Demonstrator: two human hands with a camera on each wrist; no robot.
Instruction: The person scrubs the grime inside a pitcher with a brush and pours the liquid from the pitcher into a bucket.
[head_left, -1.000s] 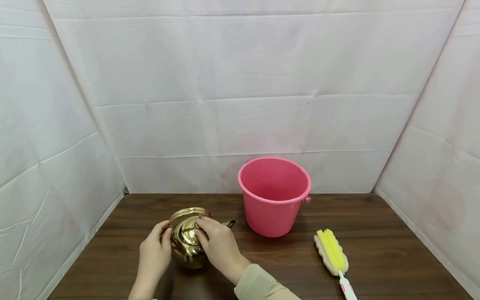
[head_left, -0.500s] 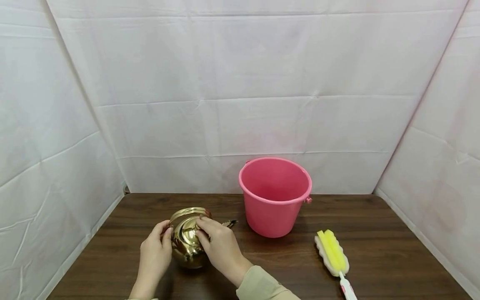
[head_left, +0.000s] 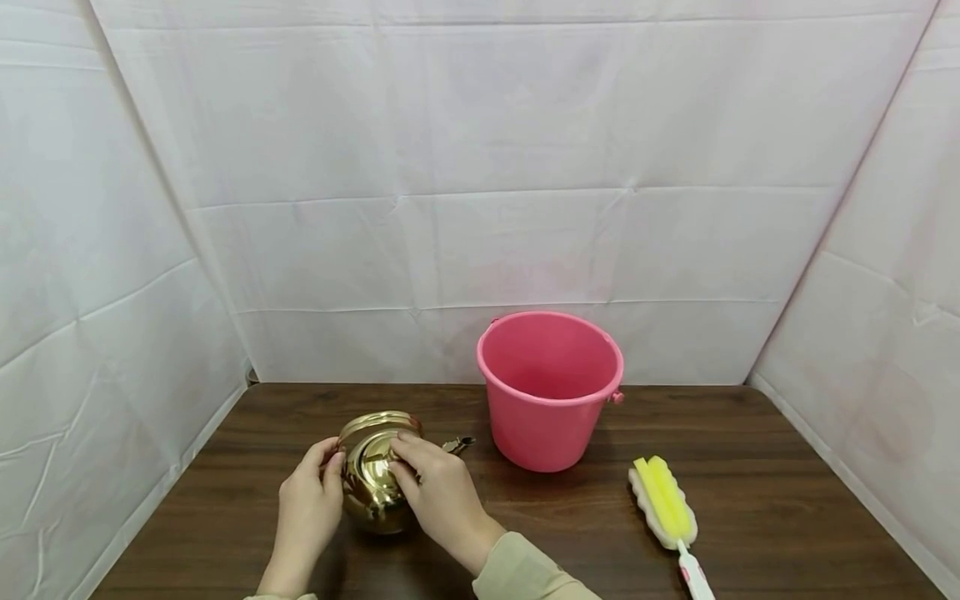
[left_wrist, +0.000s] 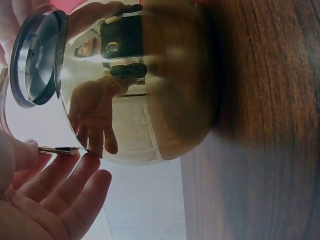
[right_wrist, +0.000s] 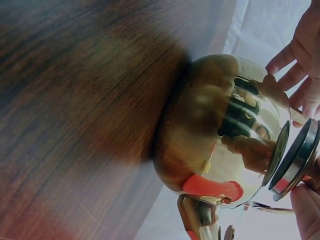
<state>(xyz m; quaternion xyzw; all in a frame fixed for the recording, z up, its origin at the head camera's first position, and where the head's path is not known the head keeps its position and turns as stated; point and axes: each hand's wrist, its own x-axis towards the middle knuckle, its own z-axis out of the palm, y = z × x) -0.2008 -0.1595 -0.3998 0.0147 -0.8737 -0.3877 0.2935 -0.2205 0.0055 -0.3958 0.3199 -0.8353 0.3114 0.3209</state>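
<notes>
A shiny gold kettle (head_left: 378, 510) stands on the dark wooden table, its spout (head_left: 459, 446) pointing right. At its left side my left hand (head_left: 311, 500) pinches the arched handle (head_left: 380, 419) between thumb and fingertips, also seen close up in the left wrist view. My right hand (head_left: 446, 498) grips the round lid (right_wrist: 295, 162) from above by its top. In the right wrist view the lid is lifted and tilted off the kettle's opening (right_wrist: 276, 154), a narrow gap between them. The lid's hollow underside faces the left wrist camera.
Behind and right of the kettle stands a pink bucket (head_left: 543, 429). A sponge brush (head_left: 667, 504) with a yellow and white head and a white handle lies at the right of the table (head_left: 765, 483). White cloth (head_left: 517, 167) hangs at the back and both sides.
</notes>
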